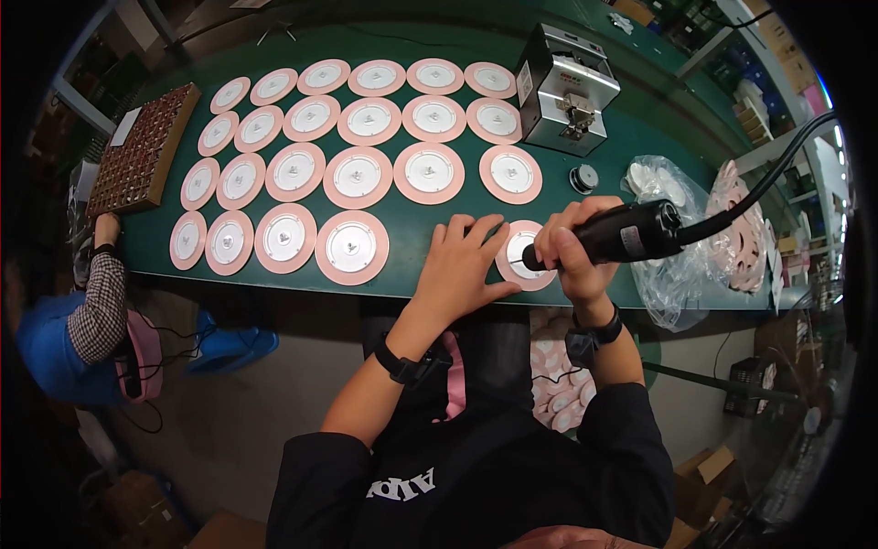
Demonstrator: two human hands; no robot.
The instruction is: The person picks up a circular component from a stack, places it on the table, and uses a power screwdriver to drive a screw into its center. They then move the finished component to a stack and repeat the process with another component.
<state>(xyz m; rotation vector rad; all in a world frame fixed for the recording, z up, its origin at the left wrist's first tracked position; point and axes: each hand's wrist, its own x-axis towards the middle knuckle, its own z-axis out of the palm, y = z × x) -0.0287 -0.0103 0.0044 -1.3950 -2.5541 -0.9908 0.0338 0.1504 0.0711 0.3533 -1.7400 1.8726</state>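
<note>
My right hand [574, 247] grips a black corded electric screwdriver [636, 231], held nearly level. Its thin bit reaches over the white middle of a round pink-and-white disc [516, 245] near the table's front edge. Beside that disc lies my left hand [459, 265], fingers spread; its fingertips and thumb are at the disc's left rim, and whether they press on it I cannot tell. The right part of the disc is hidden behind the screwdriver and my right hand. Rows of similar discs [352, 247] cover the green table to the left, small metal parts at their centres.
A black-and-silver machine [569, 91] stands at the back right, with a small round dark part [583, 178] before it. Clear plastic bags [672, 274] lie at the right. A compartmented tray [146, 151] sits far left, near another person's arm [105, 274]. More discs [560, 393] are below the table.
</note>
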